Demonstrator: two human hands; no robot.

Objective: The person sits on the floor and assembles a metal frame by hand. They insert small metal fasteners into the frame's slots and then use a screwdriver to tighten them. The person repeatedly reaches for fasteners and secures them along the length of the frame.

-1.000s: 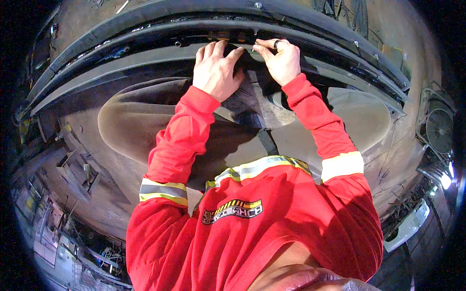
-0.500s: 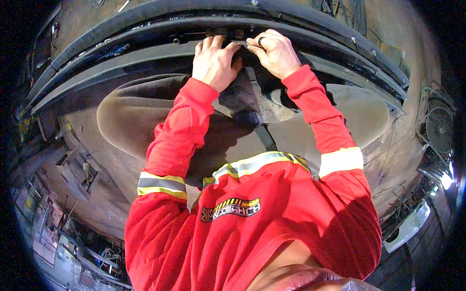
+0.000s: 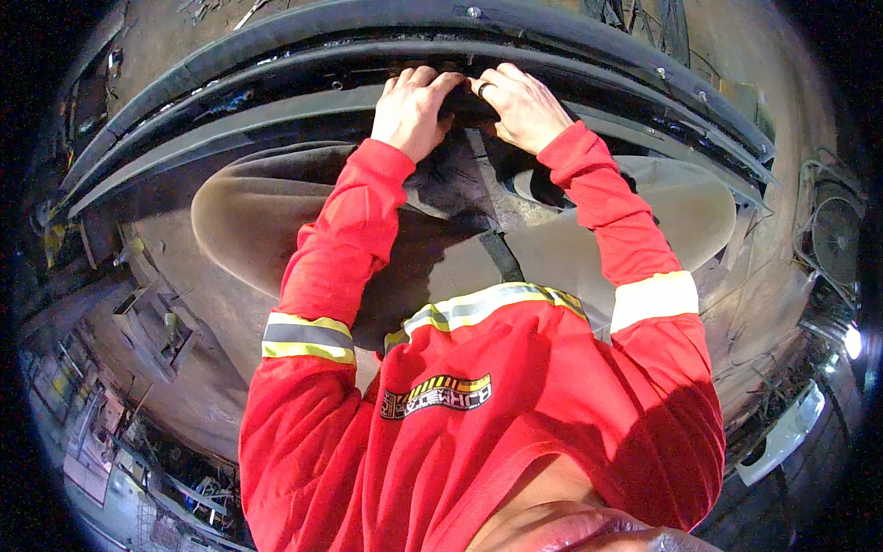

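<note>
Long dark metal rails run across in front of me, a far one (image 3: pixel 368 20) and a near one (image 3: pixel 267 115). Over the near rail, at its middle, both my hands meet with bent fingers. My left hand (image 3: pixel 411 112) has its fingers curled over the edge, thumb and forefinger close together. On my right hand (image 3: pixel 524 109), which wears a dark ring, the fingers are drawn in and their tips almost touch the left ones. Whatever lies between the fingertips is too small and shaded to make out. Bolts (image 3: pixel 475 12) stud the far rail.
My legs in brownish trousers (image 3: pixel 248 216) spread below the rails. A round fan (image 3: pixel 835 230) stands at the far right, with a pale curved panel (image 3: pixel 784 434) lower down. An angular metal piece (image 3: pixel 152 327) lies on the floor at left.
My left hand has shifted slightly right. My right hand has turned, its pinched fingers tucking down toward the left fingertips, and the thin pale edge at them no longer shows.
</note>
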